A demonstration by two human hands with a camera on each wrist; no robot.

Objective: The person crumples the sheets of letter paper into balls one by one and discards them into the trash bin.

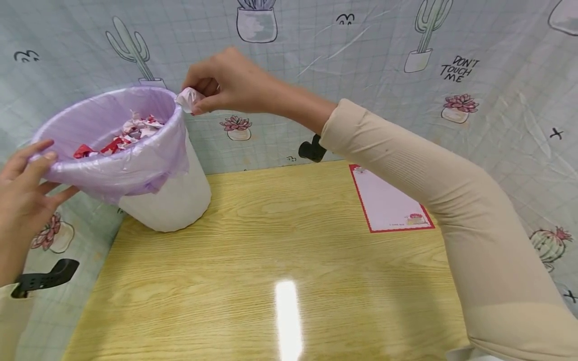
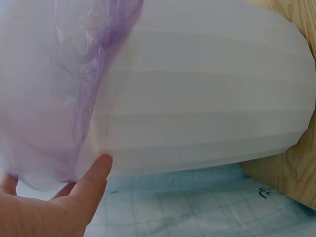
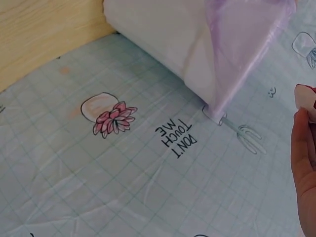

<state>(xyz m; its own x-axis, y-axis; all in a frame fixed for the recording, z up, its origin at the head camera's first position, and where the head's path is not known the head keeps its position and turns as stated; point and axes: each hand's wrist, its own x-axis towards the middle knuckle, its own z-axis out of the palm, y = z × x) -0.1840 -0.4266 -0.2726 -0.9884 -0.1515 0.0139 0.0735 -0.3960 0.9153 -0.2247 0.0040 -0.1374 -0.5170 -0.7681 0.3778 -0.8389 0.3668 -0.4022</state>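
Purple film lines a white bin [image 1: 173, 203] that is tilted on the back left corner of the tabletop [image 1: 271, 240], its mouth turned toward the person and upward. The liner [image 1: 113, 173] is folded over the rim and hangs loosely down the outer wall. Inside, crumpled red and white paper scraps [image 1: 128, 135] are seen piled toward the near side of the mouth.

A small crumpled paper ball [image 1: 188, 98] is pinched between the thumb and curled fingertips of the right hand [image 1: 226, 82], which is raised at the far right edge of the rim. The ball lies just beside the rim, at its outer right edge, and appears to touch the liner; the open mouth lies to the left of the grip and slightly below it. The right hand is therefore the nearer one to the ball. In the right wrist view only the edge of that hand and a trace of the paper are shown.

The left hand [image 1: 22, 195] is held at the near left side of the rim with fingers extended and relaxed, the fingertips resting on the liner and steadying the tilt; nothing is clasped in it. The left wrist view shows its thumb [image 2: 96, 173] against the bin wall.

A red-bordered sheet [image 1: 388, 200] lies flat on the right of the tabletop, well apart from the bin.
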